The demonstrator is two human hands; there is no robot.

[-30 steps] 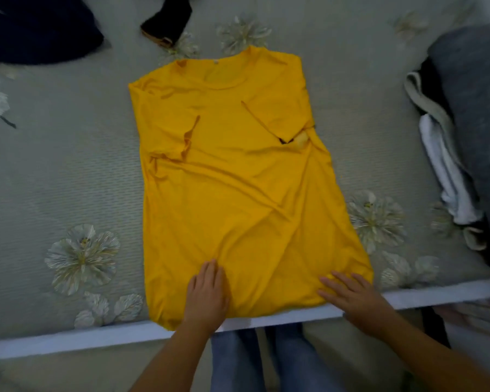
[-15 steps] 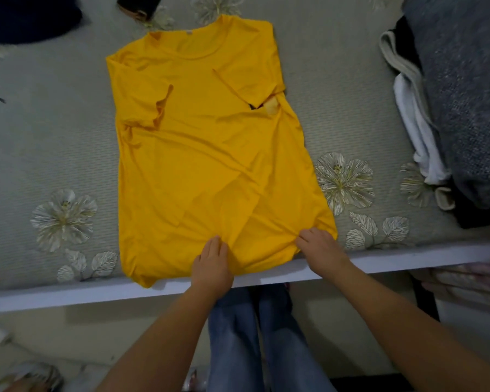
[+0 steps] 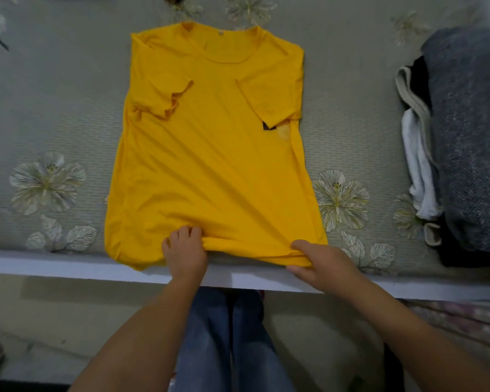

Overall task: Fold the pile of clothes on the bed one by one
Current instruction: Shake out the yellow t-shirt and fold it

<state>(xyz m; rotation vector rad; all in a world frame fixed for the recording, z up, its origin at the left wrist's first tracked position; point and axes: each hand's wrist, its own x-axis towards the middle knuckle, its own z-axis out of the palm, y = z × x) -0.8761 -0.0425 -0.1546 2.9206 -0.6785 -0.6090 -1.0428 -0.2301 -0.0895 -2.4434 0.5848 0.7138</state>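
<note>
A yellow T-shirt [image 3: 210, 154] lies flat on the bed, collar at the far end, both short sleeves folded inward over its body. Its hem reaches the bed's near edge. My left hand [image 3: 185, 251] grips the hem near the middle, fingers curled into bunched fabric. My right hand [image 3: 320, 261] pinches the hem at the near right corner, thumb under the edge and fingers on top. Creases fan out from both grips.
The bed [image 3: 54, 123] has a grey-green cover with pale flower prints and a white front edge [image 3: 68, 267]. A stack of grey, black and white clothes [image 3: 458, 142] sits at the right. My jeans-clad legs [image 3: 227, 343] stand below the edge.
Both hands went from lying flat on the lower shirt to curling on the hem, gathering the fabric. My right hand slid left to the hem corner. The camera view shifted.
</note>
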